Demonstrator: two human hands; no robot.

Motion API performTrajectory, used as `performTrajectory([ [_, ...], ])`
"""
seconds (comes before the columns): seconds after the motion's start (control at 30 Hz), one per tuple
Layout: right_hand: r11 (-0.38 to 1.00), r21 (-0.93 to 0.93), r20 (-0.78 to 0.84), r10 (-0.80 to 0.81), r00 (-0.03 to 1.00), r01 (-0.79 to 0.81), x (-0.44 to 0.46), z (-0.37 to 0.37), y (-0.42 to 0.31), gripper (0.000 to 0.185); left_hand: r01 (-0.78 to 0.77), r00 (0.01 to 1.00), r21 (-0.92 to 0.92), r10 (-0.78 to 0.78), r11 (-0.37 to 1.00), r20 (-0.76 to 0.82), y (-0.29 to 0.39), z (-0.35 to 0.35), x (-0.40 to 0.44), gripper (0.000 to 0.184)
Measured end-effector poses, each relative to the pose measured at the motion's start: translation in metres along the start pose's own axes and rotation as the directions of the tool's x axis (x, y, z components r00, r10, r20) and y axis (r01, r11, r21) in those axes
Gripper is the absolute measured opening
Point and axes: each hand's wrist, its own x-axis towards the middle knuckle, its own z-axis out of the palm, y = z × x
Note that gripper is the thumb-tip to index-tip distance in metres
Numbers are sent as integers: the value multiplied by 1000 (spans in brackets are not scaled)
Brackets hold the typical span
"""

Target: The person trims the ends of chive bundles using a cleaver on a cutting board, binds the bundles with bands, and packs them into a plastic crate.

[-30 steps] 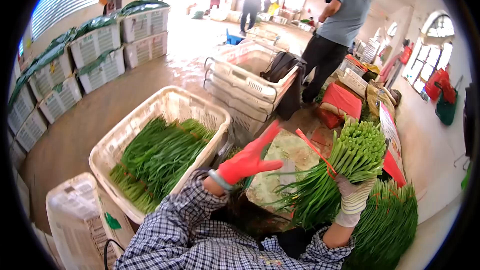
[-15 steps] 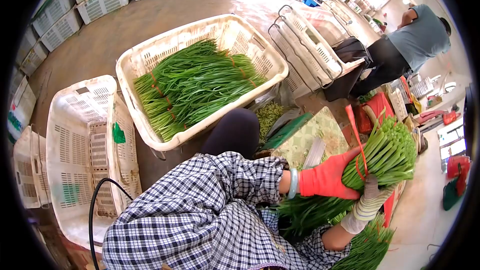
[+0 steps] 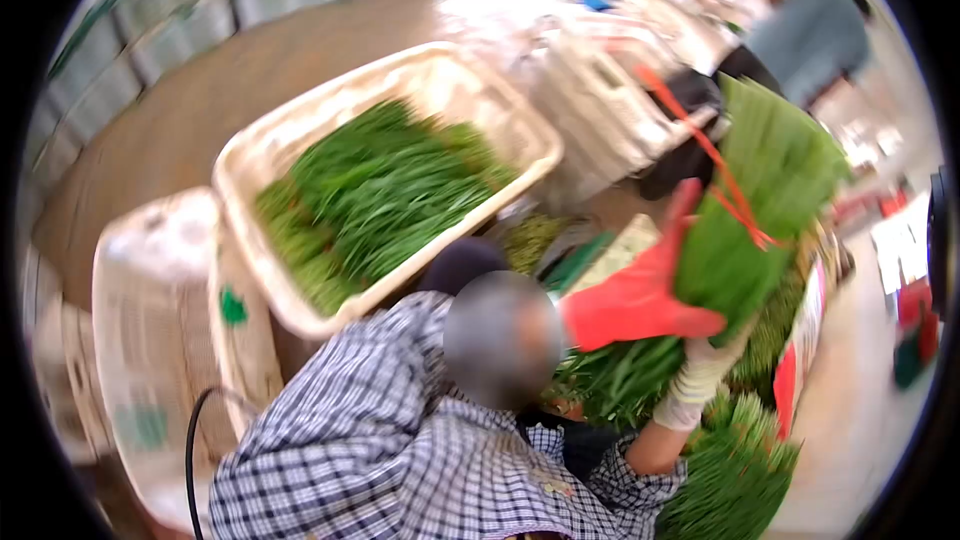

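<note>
A thick bunch of garlic chives [image 3: 745,210] stands tilted at the right, with a red tie [image 3: 715,155] across it and one loose end sticking out. My left hand [image 3: 635,290], in a red glove, clasps its left side, thumb and fingers spread around it. Lower down, my right hand [image 3: 705,365], in a whitish striped glove, holds the bunch from below; its fingers are partly hidden. More loose chives [image 3: 730,470] lie below and beside my right forearm. Motion blurs the bunch and my left hand.
A white plastic crate [image 3: 290,310] with tied chives stands ahead-left, and another crate [image 3: 150,340] left of it. Stacked crates [image 3: 590,100] stand beyond. Green trimmings [image 3: 535,240] lie near my knee. A person in a grey-blue shirt [image 3: 815,30] bends at the upper right.
The bunch has turned, from cut ends facing me to standing lengthwise, and has risen. My left hand's thumb has moved up and spread out. The view has shifted slightly and blurred.
</note>
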Motion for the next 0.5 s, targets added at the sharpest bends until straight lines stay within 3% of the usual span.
performTrajectory([
  [0.07,998,2,-24,-56,998,56,5,11,-35,90,-70,995,197,55,978,82,-11,-4,-15,99],
  [0.13,998,12,31,-63,998,63,17,29,-56,96,20,988,293,-63,956,138,-38,-29,-34,78],
  [0.17,995,33,76,-93,993,91,22,38,-62,100,128,966,372,-201,919,165,-52,-46,-39,66],
  [0.2,992,56,122,-123,985,117,27,46,-67,105,88,994,286,-102,954,36,-51,-42,-36,58],
  [0.23,978,202,190,15,982,-54,31,52,-86,108,45,993,204,-21,978,-120,-49,-39,-34,50],
  [0.3,990,129,220,-80,972,53,43,66,-81,110,25,997,146,-15,989,-71,-51,-63,-32,54],
  [0.4,932,6,207,-355,912,362,45,73,-79,113,-42,991,17,44,999,-128,-59,-110,-30,68],
  [0.43,932,0,191,-355,915,361,46,64,-86,113,-66,985,-23,62,998,-162,-61,-112,-27,73],
  [0.5,971,-38,470,-192,861,238,47,47,-107,110,-22,987,-31,17,999,-161,-45,-96,-24,74],
])
